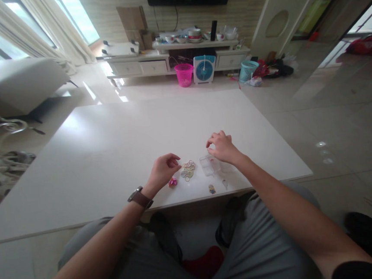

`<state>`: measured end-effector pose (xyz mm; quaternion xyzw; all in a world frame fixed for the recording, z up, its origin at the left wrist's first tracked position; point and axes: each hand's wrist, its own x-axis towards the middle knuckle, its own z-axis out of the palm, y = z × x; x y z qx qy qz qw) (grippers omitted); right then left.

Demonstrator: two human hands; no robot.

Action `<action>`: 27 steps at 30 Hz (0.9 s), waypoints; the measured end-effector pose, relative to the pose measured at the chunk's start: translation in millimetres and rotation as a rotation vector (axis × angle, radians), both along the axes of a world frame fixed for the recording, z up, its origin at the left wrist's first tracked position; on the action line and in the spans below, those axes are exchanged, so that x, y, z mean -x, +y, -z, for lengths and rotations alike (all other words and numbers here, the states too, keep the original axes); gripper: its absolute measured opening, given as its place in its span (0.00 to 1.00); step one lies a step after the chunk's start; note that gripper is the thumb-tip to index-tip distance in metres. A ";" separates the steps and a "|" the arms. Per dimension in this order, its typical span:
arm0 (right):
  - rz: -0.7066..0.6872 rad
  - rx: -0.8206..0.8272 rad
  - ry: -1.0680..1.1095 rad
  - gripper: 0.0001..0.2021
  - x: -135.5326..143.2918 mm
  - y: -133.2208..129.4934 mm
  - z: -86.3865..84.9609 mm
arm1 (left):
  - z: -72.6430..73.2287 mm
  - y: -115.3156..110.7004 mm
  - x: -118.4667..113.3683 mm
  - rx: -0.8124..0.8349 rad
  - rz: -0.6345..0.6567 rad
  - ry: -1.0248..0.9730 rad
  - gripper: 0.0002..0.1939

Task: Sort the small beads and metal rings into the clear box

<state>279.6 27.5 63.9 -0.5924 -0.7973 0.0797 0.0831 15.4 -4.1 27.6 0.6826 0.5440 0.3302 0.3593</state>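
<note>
My left hand point(164, 169) is beside a small pile of thin pale loops point(188, 169), perhaps hair ties. Its thumb and fingertips are a little apart, with nothing visible between them. Just below that hand is a pink bow-like piece point(172, 182). Over the far edge of a clear plastic compartment box point(205, 167) hovers my right hand point(222, 147), thumb and index finger brought together in a pinch. Whatever is in the pinch is too small to make out. Something small and reddish shows inside the box, partly behind the hand.
Near the table's front edge lie a small yellow-and-blue figure piece point(212, 189) and a small clear pointed piece point(225, 184). The white table point(133, 131) stretches out beyond my hands. Across the floor are a pink basket point(184, 75) and a blue fan point(204, 69).
</note>
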 end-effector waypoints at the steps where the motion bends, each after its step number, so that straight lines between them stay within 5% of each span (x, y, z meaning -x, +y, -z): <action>1: -0.028 0.022 -0.013 0.07 -5.0 -0.7 -1.2 | -2.0 -0.8 0.1 0.001 -0.012 0.008 0.11; 7: -0.179 0.189 -0.112 0.03 -12.9 -9.1 4.4 | -8.0 -2.8 -0.8 -0.002 -0.025 0.052 0.08; 27: -0.359 0.100 -0.159 0.10 0.4 7.9 14.2 | -7.0 -5.9 -2.1 -0.022 0.010 0.059 0.08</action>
